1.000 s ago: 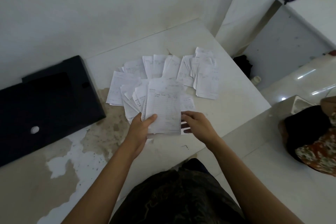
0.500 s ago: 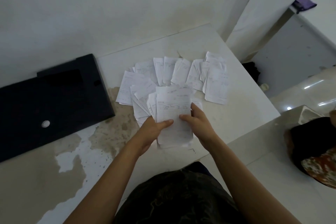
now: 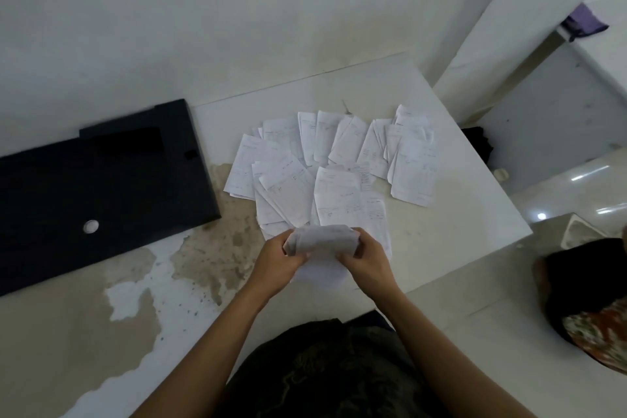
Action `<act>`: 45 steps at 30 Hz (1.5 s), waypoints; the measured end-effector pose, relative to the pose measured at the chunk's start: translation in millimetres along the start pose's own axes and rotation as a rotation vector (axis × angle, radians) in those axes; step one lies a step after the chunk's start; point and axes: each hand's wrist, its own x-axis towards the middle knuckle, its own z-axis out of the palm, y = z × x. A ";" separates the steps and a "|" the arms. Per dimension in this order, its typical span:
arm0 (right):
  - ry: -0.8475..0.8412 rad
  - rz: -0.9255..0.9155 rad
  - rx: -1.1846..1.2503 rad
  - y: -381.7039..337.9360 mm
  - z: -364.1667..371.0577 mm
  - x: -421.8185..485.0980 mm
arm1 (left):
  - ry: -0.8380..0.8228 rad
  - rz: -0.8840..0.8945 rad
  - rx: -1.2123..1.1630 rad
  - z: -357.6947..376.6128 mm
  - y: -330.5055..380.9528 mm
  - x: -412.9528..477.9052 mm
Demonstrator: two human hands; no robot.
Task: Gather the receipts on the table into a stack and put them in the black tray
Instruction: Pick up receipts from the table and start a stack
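White paper fills both grips: the left hand (image 3: 276, 263) and the right hand (image 3: 368, 265) each pinch one side of a small bundle of receipts (image 3: 320, 244), lifted just above the near edge of the table (image 3: 458, 214) with its top curling over. Just beyond the hands, the loose receipts (image 3: 339, 159) lie fanned and overlapping across the middle of the tabletop, one long slip reaching back under the held bundle. Well to the left, apart from the papers, the black tray (image 3: 101, 187) lies flat beside a stained, peeling patch (image 3: 203, 248) of the surface.
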 end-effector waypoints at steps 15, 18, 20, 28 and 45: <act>0.016 0.186 0.103 5.5 9.2 13.3 | 0.165 0.011 -0.163 22.5 6.2 5.5; -0.011 0.182 -0.002 -2.3 14.5 14.6 | 0.156 -0.062 -0.273 31.3 13.4 6.7; -0.007 0.123 -0.061 -11.3 17.6 12.6 | 0.202 -0.082 -0.312 33.7 22.0 5.6; -0.106 -0.116 -0.274 -34.2 4.9 1.3 | 0.334 -0.363 -0.505 7.3 38.8 9.6; -0.043 0.070 -0.043 -48.5 9.2 -0.9 | 0.012 -0.216 -0.540 1.6 27.8 -1.7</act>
